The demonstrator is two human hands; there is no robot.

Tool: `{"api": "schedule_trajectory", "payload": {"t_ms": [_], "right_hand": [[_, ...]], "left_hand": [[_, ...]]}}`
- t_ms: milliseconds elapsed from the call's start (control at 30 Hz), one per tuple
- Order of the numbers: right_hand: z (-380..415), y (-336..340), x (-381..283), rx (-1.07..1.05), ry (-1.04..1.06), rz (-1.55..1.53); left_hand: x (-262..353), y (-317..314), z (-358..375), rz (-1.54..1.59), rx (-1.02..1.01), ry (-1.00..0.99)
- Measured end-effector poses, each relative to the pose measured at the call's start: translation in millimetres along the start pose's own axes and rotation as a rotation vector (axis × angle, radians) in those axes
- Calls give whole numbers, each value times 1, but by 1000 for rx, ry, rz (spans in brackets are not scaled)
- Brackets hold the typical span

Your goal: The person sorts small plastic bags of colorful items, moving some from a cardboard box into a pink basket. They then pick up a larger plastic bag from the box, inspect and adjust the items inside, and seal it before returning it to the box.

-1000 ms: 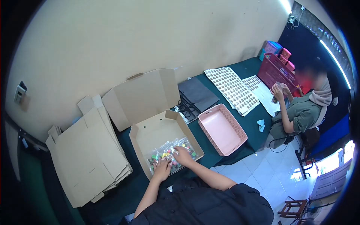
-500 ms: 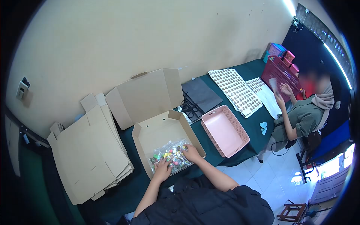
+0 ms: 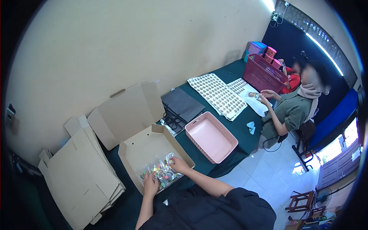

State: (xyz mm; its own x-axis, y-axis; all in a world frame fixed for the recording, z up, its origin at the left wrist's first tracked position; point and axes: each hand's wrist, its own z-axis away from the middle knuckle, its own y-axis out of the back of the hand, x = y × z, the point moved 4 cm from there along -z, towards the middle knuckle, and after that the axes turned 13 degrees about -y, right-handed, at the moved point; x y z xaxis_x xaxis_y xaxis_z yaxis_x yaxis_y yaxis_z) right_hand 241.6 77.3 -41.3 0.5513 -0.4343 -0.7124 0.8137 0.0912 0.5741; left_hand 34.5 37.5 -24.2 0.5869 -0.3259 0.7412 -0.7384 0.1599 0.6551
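An open cardboard box (image 3: 149, 143) sits on the dark green table in front of me. Clear packets of small colourful items (image 3: 163, 171) lie along its near wall. My left hand (image 3: 151, 183) rests on the left end of the packets, fingers spread over them. At their right end, my right hand (image 3: 178, 164) touches them by the box's corner. Whether either hand grips a packet cannot be made out.
A stack of flattened cardboard boxes (image 3: 76, 176) lies to the left. An empty pink basket (image 3: 211, 136) stands right of the box, with dark bags (image 3: 180, 105) and printed sheets (image 3: 216, 94) behind. A seated person (image 3: 291, 107) handles something small at the table's far end near a red basket (image 3: 264, 74).
The view has swung, so everything sits further left and lower. My hands stay on the packets, slightly shifted. The other person has lowered their hands to the table.
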Motion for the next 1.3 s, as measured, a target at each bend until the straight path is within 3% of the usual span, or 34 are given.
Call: {"api": "schedule_trajectory", "payload": {"t_ms": [167,333,467,567,667,800,867,933,1033,1100,1133,1200,1300], "right_hand": [[-1,2,1,-2,-4,-25],[-1,2,5,-20,-42,35],[-1,-1,11,39,-2,92],[0,0,11,94,56,143],[2,3,8,5,-53,116],[7,6,3,74,-41,71],[10,13,-7,360,140,164],[18,17,-20,398,190,165],[30,13,-41,354,235,145],[32,6,-51,312,311,102],[33,1,-55,296,320,106],[41,-11,-70,150,540,-4],[45,-33,-80,-31,557,-44]], "left_hand": [[-6,5,-1,53,2,84],[-14,27,-30,-107,74,-40],[-49,25,-48,-230,-52,106],[-41,29,-51,-238,-142,194],[-53,23,-49,-211,-132,200],[-50,28,-45,-256,-103,99],[-41,36,-44,-216,-35,107],[-27,48,-45,-131,100,80],[-12,57,-37,-33,231,80],[-3,59,-34,-214,305,-74],[-1,61,-32,-219,315,-59],[7,63,-27,-162,258,-33],[19,69,-21,-151,283,-82]]}}
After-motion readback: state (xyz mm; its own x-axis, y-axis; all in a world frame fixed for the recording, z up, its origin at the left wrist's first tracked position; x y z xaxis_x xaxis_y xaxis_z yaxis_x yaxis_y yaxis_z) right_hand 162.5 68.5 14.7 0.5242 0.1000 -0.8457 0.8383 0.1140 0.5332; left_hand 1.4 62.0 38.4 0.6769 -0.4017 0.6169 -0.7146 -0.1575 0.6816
